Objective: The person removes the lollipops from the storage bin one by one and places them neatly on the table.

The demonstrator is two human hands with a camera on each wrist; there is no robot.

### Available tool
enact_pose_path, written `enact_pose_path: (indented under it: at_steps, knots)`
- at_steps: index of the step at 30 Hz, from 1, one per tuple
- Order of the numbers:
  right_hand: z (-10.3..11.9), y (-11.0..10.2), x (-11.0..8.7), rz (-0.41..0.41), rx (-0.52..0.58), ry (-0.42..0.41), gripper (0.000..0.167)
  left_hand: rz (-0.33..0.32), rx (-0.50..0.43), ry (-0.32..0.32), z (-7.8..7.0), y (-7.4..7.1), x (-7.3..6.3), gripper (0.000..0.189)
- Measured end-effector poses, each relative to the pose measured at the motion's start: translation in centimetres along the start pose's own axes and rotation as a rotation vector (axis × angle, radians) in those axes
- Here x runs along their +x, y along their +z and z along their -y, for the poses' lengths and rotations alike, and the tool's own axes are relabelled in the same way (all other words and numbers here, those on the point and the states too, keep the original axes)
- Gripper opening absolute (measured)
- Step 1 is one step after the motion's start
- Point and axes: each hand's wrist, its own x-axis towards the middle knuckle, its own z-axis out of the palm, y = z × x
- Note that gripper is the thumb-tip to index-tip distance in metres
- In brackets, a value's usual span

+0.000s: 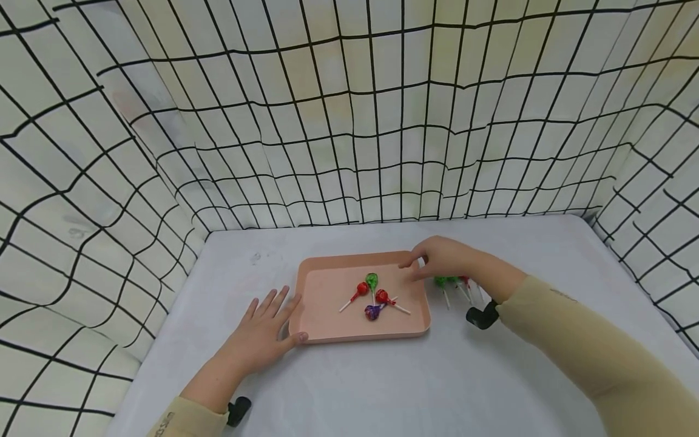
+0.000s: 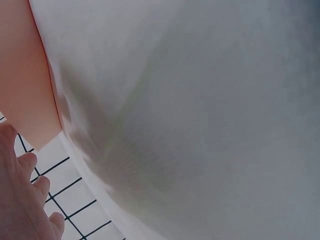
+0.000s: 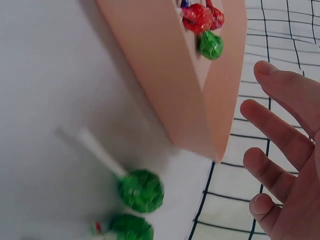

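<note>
A shallow peach tray [image 1: 322,285] lies on the white table. In it are a green lollipop [image 1: 372,280], a purple lollipop [image 1: 372,312] and two red lollipops, one to the left [image 1: 362,289] and one to the right [image 1: 381,296]. My left hand [image 1: 262,337] rests at the tray's left side, fingers spread, thumb at its near left corner. Over the far right corner hovers my right hand [image 1: 443,256]; the right wrist view shows its fingers apart and holding nothing. Beneath that wrist, outside the tray, lie more lollipops, among them a green lollipop [image 3: 141,191], partly hidden by the forearm.
A white wall with black grid netting [image 1: 349,121] rises behind the table [image 1: 382,388] and along both sides. Each wrist carries a small black camera, one at the left sleeve [image 1: 238,411] and one at the right sleeve [image 1: 483,315].
</note>
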Motion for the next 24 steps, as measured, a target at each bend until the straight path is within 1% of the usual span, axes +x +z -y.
enact_pose_path:
  at_steps: [6,10,15,17,22,24]
  knots:
    - [1.9,0.5,1.2,0.021,-0.007,-0.049,0.03,0.008,-0.007,0.0,-0.1,-0.2,0.0,0.089]
    - [2.8,0.6,1.5,0.027,-0.021,-0.063,0.03,0.005,-0.015,-0.001,-0.1,-0.1,0.0,0.089]
    - [3.3,0.8,2.0,0.044,-0.045,-0.062,0.03,0.0,-0.007,0.0,-0.1,0.1,0.1,0.089]
    - [3.3,1.1,2.2,0.056,-0.062,-0.048,0.028,0.0,-0.005,0.001,-0.1,0.1,0.1,0.089]
    - [3.5,1.9,2.8,0.085,-0.132,-0.021,0.023,0.0,-0.002,0.006,0.0,0.0,0.1,0.089]
    - [3.7,2.2,3.0,0.093,-0.156,-0.035,0.021,0.0,0.0,0.005,0.0,-0.1,0.1,0.089]
